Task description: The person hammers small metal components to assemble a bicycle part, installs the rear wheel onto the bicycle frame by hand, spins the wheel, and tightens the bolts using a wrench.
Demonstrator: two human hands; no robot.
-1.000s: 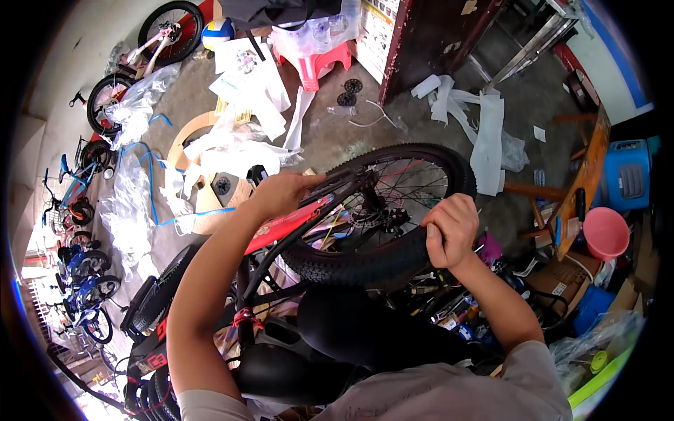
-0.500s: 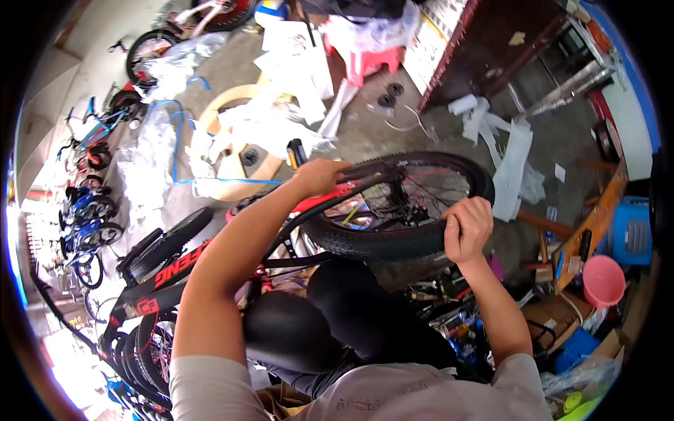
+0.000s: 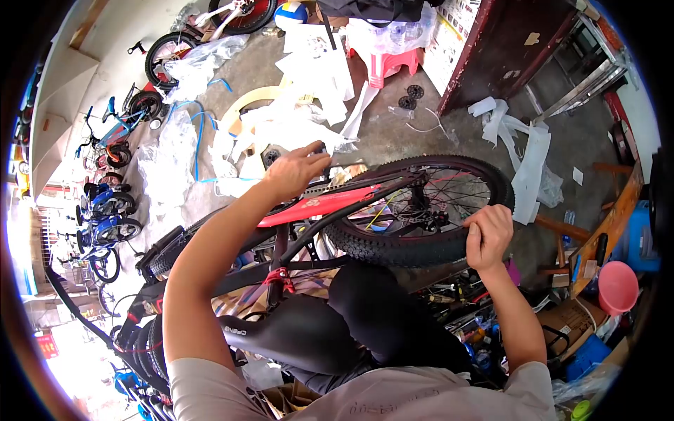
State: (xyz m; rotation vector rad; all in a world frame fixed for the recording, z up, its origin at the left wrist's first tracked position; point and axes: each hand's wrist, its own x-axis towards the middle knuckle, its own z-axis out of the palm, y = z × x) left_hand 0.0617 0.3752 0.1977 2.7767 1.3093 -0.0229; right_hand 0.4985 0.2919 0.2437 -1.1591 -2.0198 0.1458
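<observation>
A red and black bicycle frame (image 3: 319, 206) lies on its side across my lap. Its rear wheel (image 3: 393, 254), with a thick knobbly tyre, is to the right. My right hand (image 3: 488, 235) is closed on the near right edge of that tyre, thumb on top. Over the frame, near a small black part that looks like a pedal, is my left hand (image 3: 298, 170), its fingers stretched and somewhat apart. Whether its fingertips touch that part is hard to tell. Red material (image 3: 279, 278) is wrapped round a frame tube.
White paper and plastic (image 3: 298, 126) lie on the floor ahead. A red stool (image 3: 382, 64) and a brown door (image 3: 502, 52) stand beyond. To the right are a wooden stool (image 3: 609, 228), a pink bucket (image 3: 618, 288) and scattered tools. Several bicycles (image 3: 109, 231) line the left side.
My left hand has lifted off the frame's rear tubes and moved towards the pedal-like part, its fingers spreading. My right hand stays on the tyre. The whole view has shifted.
</observation>
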